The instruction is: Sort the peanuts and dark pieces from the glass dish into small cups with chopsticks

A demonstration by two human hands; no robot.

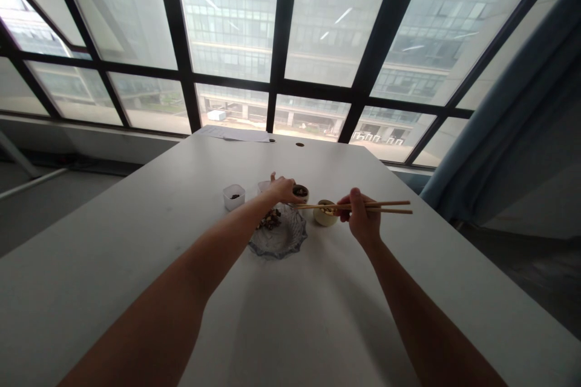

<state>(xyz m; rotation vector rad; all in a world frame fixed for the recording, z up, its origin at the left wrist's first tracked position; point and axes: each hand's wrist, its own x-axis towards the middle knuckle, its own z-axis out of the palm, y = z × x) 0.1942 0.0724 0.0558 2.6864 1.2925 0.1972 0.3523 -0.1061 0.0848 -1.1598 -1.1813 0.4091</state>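
Note:
My left hand (pixel 284 189) reaches over the scalloped glass bowl (pixel 293 245) with its fingers around the near left side of a small round bowl (pixel 305 199) of dark pieces. My right hand (pixel 363 214) grips a pair of wooden chopsticks (pixel 393 206), whose thin tips point left toward that small bowl. Below the chopsticks stands a pale yellow cup (pixel 325 219) with light pieces in it. Mixed brown and yellowish pieces (pixel 271 219) lie in the glass bowl, partly hidden by my left forearm.
On the white table (pixel 149 230), a clear plastic cup (pixel 228 199) with a few dark bits stands left of my forearm. Another clear cup (pixel 262 185) is partly hidden behind my left hand. Papers (pixel 236 133) lie at the far edge, before the windows. A blue curtain (pixel 494 115) hangs right.

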